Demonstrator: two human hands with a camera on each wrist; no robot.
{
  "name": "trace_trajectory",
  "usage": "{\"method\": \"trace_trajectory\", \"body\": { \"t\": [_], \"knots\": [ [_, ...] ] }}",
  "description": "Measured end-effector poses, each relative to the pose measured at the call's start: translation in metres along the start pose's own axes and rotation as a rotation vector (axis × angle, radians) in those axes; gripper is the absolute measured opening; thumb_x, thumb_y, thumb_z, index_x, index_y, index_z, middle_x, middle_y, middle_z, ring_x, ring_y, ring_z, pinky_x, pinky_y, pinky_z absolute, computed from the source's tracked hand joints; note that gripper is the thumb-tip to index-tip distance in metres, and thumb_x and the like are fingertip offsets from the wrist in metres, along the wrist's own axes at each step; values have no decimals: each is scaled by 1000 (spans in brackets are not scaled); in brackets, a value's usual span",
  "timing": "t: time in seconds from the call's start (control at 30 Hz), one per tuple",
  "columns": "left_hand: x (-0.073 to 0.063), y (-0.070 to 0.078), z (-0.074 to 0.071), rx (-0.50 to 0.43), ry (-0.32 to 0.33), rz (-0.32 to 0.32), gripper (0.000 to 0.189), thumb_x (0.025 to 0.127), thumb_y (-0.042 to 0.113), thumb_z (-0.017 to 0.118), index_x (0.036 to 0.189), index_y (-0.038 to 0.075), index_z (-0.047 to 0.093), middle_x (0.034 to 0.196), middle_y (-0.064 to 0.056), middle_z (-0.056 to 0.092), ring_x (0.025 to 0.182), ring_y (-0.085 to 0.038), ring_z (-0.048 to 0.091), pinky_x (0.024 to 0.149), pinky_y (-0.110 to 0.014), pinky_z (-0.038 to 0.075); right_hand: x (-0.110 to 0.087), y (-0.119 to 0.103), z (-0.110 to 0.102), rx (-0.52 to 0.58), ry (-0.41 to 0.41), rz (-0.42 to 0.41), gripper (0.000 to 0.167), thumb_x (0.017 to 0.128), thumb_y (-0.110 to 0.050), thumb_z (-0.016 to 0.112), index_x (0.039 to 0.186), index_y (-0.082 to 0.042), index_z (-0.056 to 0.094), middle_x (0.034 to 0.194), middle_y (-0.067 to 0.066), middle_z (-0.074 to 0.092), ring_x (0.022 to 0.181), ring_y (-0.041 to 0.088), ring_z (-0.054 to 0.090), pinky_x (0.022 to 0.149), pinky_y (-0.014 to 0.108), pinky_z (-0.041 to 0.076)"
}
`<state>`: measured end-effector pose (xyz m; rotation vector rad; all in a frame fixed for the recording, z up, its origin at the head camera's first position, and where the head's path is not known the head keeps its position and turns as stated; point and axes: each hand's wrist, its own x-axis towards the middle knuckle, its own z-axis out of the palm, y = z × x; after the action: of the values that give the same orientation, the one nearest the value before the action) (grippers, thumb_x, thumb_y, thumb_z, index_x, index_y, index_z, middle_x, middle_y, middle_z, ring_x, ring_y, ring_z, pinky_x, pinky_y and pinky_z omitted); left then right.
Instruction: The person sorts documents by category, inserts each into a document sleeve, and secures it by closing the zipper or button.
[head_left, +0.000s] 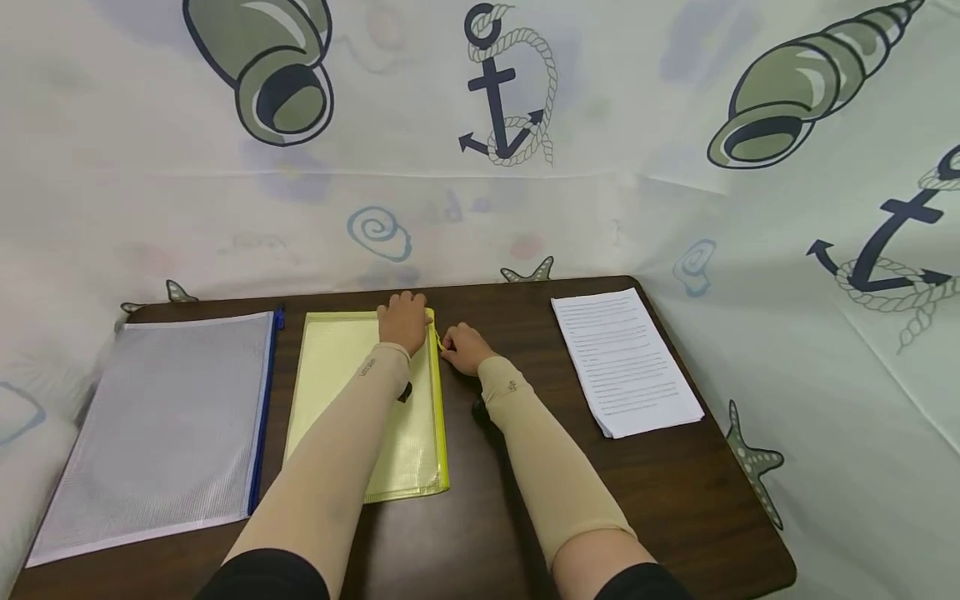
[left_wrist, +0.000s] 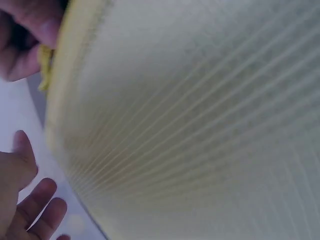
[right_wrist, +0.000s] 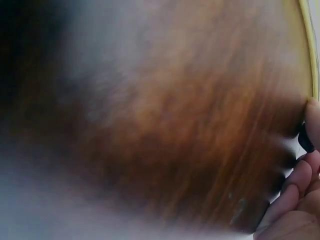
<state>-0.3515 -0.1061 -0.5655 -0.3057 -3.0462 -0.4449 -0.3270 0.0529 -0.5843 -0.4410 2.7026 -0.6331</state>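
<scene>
A yellow mesh zipper pouch (head_left: pixel 333 367) lies flat on the dark wooden table (head_left: pixel 517 517), its yellow zipper edge (head_left: pixel 439 417) on the right. My left hand (head_left: pixel 402 323) rests on the pouch's far right corner; in the left wrist view its fingers (left_wrist: pixel 42 217) are spread by the pouch edge. Just right of that corner, my right hand (head_left: pixel 467 348) pinches the yellow zipper pull (left_wrist: pixel 45 65) between thumb and fingers. The right wrist view shows its curled fingers (right_wrist: pixel 297 185) at the frame's edge, with the rest blurred.
To the left lies a larger whitish mesh zipper pouch (head_left: pixel 172 417) with a blue zipper edge. A stack of printed paper sheets (head_left: pixel 626 362) sits near the table's right edge. A patterned white cloth (head_left: pixel 615 217) hangs behind and beside the table.
</scene>
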Motion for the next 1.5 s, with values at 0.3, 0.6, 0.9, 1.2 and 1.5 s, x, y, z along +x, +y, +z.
{"method": "trace_trajectory", "body": {
  "t": [0.3, 0.6, 0.9, 1.2, 1.5],
  "knots": [
    [9, -5, 17, -5, -53, -44, 51, 96, 42, 68, 139, 16, 60, 133, -16, 52, 119, -41, 45, 94, -67, 37, 0, -3, 0, -27, 20, 13, 13, 104, -22, 60, 104, -10, 56, 104, 4, 49, 92, 20, 49, 81, 32, 43],
    [25, -9, 25, -109, -90, -33, 40, 90, 35, 78, 113, 14, 54, 120, -12, 53, 114, -40, 44, 87, -69, 39, -6, -7, 1, -36, 32, 34, 12, 105, -24, 57, 106, -13, 56, 106, 2, 48, 95, 18, 49, 83, 31, 43],
    [37, -28, 24, -382, -312, -57, 29, 103, 33, 60, 126, 14, 64, 137, -14, 53, 127, -46, 38, 98, -76, 28, -10, -12, -1, -58, 51, -3, 9, 104, -21, 60, 100, -13, 58, 99, 1, 49, 87, 17, 48, 76, 28, 42],
    [34, -36, 22, -398, -366, -20, 36, 111, 34, 37, 119, 15, 67, 131, -15, 50, 130, -51, 33, 97, -74, 25, -25, -21, 0, -151, -70, -44, 22, 102, -13, 61, 83, -14, 49, 85, 2, 45, 71, 14, 39, 64, 25, 32],
    [41, -36, 25, -453, -331, -108, 39, 111, 34, 39, 119, 12, 70, 143, -13, 53, 138, -45, 32, 102, -77, 19, -42, -31, -3, -164, -124, -61, 24, 103, -19, 62, 84, -14, 47, 87, 2, 43, 71, 13, 39, 64, 24, 32]
  ]
}}
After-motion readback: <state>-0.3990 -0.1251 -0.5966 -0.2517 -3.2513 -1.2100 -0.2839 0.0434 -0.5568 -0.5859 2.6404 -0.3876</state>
